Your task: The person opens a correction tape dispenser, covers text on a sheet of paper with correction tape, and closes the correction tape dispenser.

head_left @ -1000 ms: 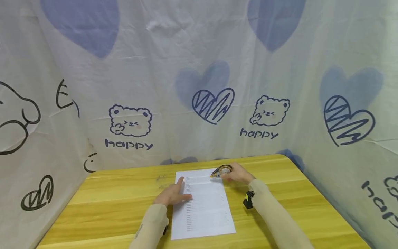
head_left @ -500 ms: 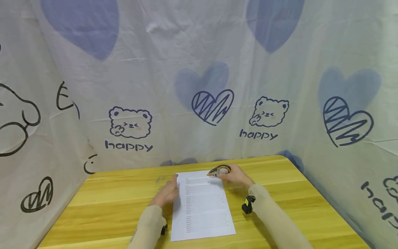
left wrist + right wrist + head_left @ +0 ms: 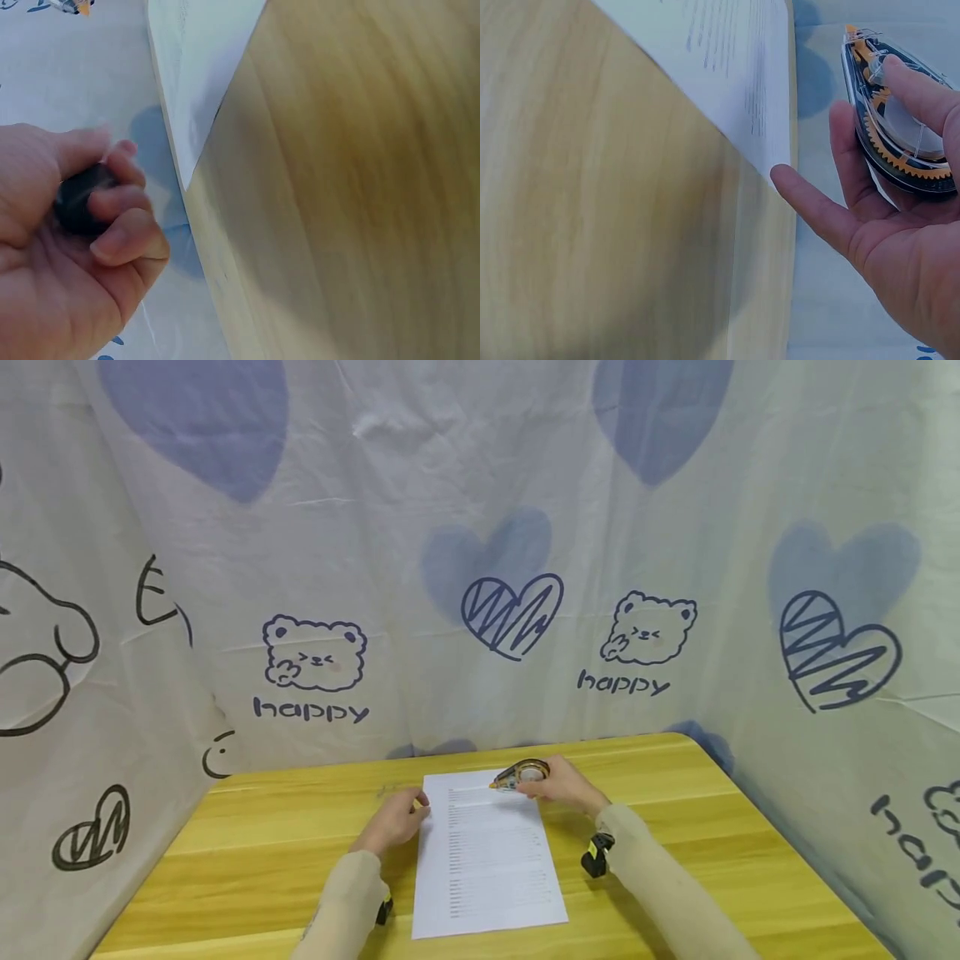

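Observation:
A white sheet of paper [image 3: 487,868] with printed lines lies on the wooden table. Over its top right part, my right hand [image 3: 562,785] holds a correction tape [image 3: 525,772], its orange tip toward the page. The right wrist view shows the thumb and fingers around the clear case of the correction tape [image 3: 907,127], with orange gears inside; the little finger extends toward the paper's corner. My left hand [image 3: 396,818] is beside the paper's left edge, fingers curled. In the left wrist view those fingers wrap a small black object [image 3: 84,199], mostly hidden; its kind I cannot tell.
The yellow wood-grain table [image 3: 247,860] extends to both sides of the paper. A white cloth curtain [image 3: 420,460] with blue hearts and bear drawings hangs behind it and along both sides.
My left hand has drawn back leftward off the paper, its fingers going from spread to curled. My right hand has shifted slightly left with the correction tape. The paper stays about where it was.

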Demonstrator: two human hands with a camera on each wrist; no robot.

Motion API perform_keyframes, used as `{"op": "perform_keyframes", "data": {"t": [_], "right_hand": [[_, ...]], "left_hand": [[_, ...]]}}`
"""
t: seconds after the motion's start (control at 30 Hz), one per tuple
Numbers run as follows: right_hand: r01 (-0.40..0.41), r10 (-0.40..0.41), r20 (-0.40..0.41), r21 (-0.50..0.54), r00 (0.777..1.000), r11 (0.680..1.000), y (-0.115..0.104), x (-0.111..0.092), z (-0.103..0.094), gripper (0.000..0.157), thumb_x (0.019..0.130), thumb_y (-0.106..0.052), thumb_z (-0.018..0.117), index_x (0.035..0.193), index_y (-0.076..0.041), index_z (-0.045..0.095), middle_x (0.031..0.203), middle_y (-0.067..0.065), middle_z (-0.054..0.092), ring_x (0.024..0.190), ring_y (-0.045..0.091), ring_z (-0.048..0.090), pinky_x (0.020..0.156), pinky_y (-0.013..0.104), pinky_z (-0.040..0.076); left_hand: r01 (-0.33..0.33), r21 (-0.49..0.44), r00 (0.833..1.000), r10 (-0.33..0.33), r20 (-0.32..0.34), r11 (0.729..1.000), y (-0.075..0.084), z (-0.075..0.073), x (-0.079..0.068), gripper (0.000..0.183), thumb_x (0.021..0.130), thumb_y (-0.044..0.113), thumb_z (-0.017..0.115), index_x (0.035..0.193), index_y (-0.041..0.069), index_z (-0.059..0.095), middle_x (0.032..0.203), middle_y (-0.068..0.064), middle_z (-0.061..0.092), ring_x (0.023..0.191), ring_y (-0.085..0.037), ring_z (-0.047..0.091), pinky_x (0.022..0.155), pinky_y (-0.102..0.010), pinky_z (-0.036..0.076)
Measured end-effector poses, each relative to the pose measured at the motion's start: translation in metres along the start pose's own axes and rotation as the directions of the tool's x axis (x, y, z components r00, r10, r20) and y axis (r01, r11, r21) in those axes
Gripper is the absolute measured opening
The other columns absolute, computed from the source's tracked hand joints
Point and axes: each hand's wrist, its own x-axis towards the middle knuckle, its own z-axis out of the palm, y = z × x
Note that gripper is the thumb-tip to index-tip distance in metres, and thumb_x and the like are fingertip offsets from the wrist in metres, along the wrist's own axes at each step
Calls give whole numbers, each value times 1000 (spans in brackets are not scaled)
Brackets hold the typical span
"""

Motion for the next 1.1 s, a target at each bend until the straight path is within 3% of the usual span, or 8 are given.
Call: {"op": "perform_keyframes", "data": {"t": [0.17,0.37,0.57,0.87,1.1], "right_hand": [[-12,11,29,42,1000,999,-9,-2,4,31,86,-27,77,107,-6,70,103,19,73,96,33,69,85,45,59],[-9,7,33,61,999,998,-14,-4,8,33,86,-23,77,110,-2,68,103,19,72,97,36,68,85,45,59],[17,-26,67,135,997,991,-11,-3,11,35,86,-18,76,113,1,66,102,19,71,97,40,67,85,48,59],[16,-38,95,218,995,976,-11,-3,17,39,86,-15,76,117,5,63,102,16,71,99,43,67,85,49,59],[1,-24,82,268,996,963,-12,-1,19,41,86,-10,76,120,6,60,106,20,69,102,44,67,85,47,59]], "left_hand": [[12,-33,999,-10,45,999,2,-2,1,21,104,11,40,110,1,58,102,-14,64,74,-20,50,62,-30,41],[18,-45,999,-16,46,999,6,-6,3,20,99,16,59,115,4,56,101,-11,64,84,-22,56,72,-34,48],[0,-79,1000,-1,-9,997,10,-6,3,27,88,17,74,109,1,68,98,-6,68,83,-18,58,72,-30,53],[-1,-174,999,-8,-51,985,12,-3,4,31,83,18,79,111,5,75,99,-5,73,78,-13,61,63,-25,56],[-35,-216,999,34,-13,976,15,-2,6,32,88,13,74,118,4,71,97,-6,73,69,-12,62,61,-25,54]]}}
